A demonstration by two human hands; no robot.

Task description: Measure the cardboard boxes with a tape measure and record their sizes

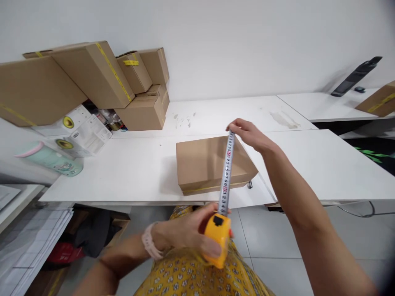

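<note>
My left hand (205, 232) is wrapped round the yellow case of a tape measure (218, 242), in front of the table edge and over my lap. From the case the metal blade (227, 168) runs out away from me, across the top of a closed brown cardboard box (200, 160). At the box's far edge, my right hand (245, 131) pinches the end of the blade between thumb and fingers. The box lies on the white table near its front edge, with yellow tape along its near side. A small dark object (249, 185) peeks out by the box's right corner.
Several cardboard boxes (105, 74) are stacked at the back left, over white cartons with avocado pictures (83, 131). A mint-green tumbler (51, 158) lies at the left. Far right are a black upright object (354, 78) and another taped box (379, 100).
</note>
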